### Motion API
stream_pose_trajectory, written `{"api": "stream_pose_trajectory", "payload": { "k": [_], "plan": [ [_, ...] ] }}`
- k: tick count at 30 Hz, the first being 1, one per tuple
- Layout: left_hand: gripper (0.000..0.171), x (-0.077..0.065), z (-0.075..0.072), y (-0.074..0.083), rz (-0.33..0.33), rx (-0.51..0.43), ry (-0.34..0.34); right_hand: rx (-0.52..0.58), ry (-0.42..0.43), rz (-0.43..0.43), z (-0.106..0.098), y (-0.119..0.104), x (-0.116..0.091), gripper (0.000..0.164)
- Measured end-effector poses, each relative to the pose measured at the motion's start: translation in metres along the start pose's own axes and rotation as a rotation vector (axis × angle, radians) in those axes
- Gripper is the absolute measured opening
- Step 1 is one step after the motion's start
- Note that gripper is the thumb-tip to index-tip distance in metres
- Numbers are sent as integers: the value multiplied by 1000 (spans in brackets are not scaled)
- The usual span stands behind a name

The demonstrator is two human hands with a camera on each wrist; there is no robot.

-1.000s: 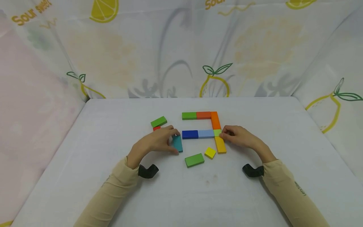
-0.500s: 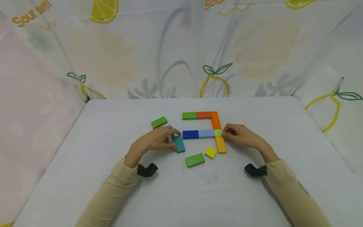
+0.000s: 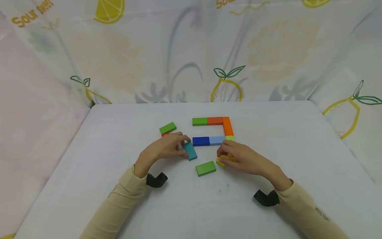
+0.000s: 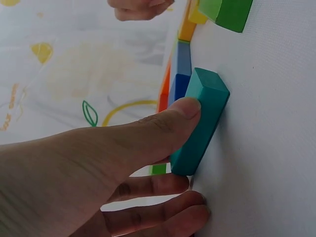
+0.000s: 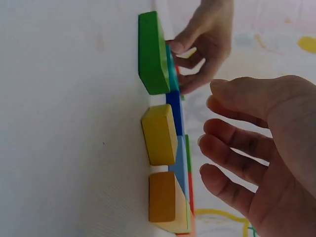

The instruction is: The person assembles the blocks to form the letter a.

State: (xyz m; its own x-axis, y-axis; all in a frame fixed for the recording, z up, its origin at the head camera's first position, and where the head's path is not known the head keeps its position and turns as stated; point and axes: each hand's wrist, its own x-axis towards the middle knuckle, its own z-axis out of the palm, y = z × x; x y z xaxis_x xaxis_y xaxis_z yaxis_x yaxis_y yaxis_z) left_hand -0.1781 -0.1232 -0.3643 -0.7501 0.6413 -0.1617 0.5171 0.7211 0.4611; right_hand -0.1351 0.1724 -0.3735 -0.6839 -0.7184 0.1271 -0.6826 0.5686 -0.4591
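My left hand [image 3: 163, 146] holds a teal block [image 3: 191, 151] by its edges; in the left wrist view the thumb [image 4: 186, 107] presses its side and the fingers lie around its far end. The block lies slanted on the white table. My right hand [image 3: 246, 159] hovers over a small yellow block [image 5: 159, 136], fingers loosely bent and apart from it in the right wrist view. A yellow-orange block [image 5: 162, 197] lies beside the yellow one, mostly hidden by the right hand in the head view. Left of the yellow block lies a green block [image 3: 206, 168].
Behind the hands, a green block [image 3: 199, 121], a red-orange block [image 3: 215, 120] and an orange block [image 3: 228, 126] form a corner. A dark blue block [image 3: 201, 141], light blue block [image 3: 217, 140] and lime block [image 3: 229, 137] make a row. Another green block [image 3: 167, 127] lies left.
My right hand has moved left and toward the front, from the lime block to over the yellow one. My left hand has shifted and turned the teal block slightly right.
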Motion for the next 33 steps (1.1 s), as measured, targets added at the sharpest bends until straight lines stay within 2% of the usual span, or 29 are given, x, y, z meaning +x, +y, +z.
{"api": "stream_pose_trajectory", "payload": {
  "k": [3, 10, 18, 27, 33],
  "plan": [
    [50, 0, 1, 1, 2, 0, 12, -50, 6, -50, 7, -8, -2, 17],
    [50, 0, 4, 2, -10, 24, 15, -64, -6, -138, 23, -16, 1, 18],
    [48, 2, 4, 0, -6, 50, 14, -193, 27, -130, 31, -21, 3, 21],
    [42, -1, -5, -4, -35, 22, 33, -244, 28, -93, 36, -27, 4, 29],
    [38, 1, -2, -1, -11, 64, 57, -260, 5, -62, 35, -29, 6, 42]
  ]
}}
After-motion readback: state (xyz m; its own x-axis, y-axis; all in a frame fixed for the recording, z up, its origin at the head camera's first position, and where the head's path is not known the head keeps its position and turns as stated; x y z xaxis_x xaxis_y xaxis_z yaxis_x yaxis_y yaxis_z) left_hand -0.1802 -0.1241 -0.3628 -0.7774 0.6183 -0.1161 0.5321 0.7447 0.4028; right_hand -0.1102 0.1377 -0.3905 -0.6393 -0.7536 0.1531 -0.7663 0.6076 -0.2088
